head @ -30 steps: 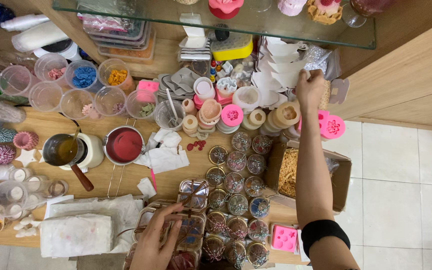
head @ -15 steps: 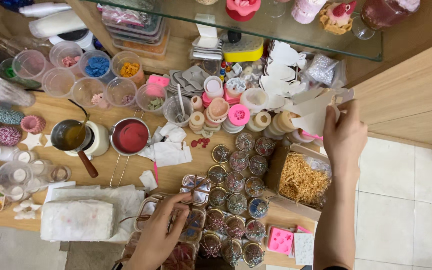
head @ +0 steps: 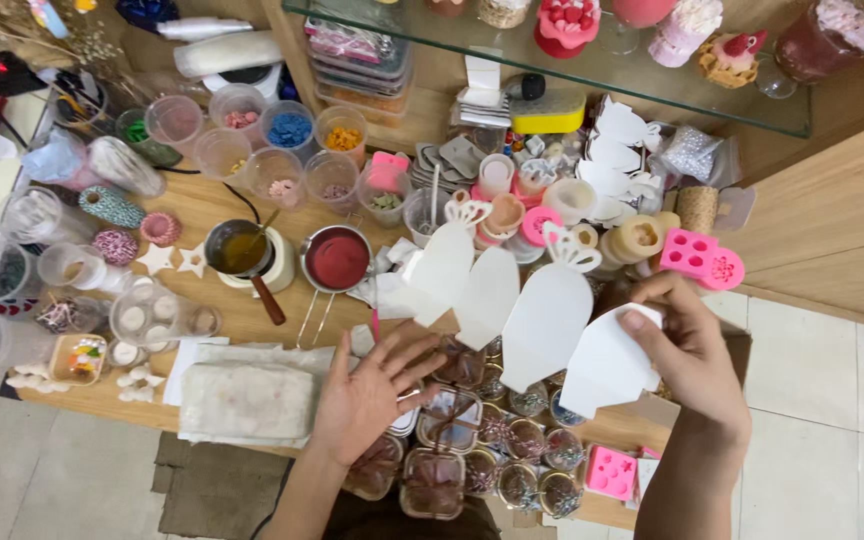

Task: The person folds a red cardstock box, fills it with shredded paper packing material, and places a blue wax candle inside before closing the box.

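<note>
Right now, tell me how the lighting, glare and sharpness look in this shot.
Head view: soft, even light with faint shadows; the glass shelf shows mild reflections; the fanned white paper cutouts in the right hand look bright but keep their edges; the left hand is sharp; frame edges bend slightly.

1. white card cut-outs point(head: 542, 315): four flat, bottle-shaped pieces with bow-like tops, fanned side by side, raised above the table; the rightmost piece is pinched at its edge.
2. clear containers point(head: 452, 420): small lidded tubs with dark reddish contents, grouped at the table's near edge, partly covered.
</note>
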